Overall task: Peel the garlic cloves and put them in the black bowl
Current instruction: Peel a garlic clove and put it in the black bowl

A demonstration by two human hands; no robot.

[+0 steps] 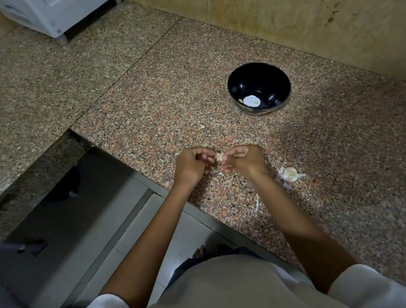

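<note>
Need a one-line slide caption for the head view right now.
Left hand and right hand pinch a garlic clove above the granite counter; garlic bulb lies nearby, black bowl beyond.

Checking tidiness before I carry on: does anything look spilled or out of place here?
Only loose papery skins lie on the granite counter: a strip near the front edge, and bits around the partly broken garlic bulb. The black bowl stands upright, with nothing spilled.

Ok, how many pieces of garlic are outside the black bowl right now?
2. A small pale garlic clove pinched between left hand and right hand; a papery white partial garlic bulb on the speckled granite counter, right of that hand. Cloves inside it are hidden.
</note>
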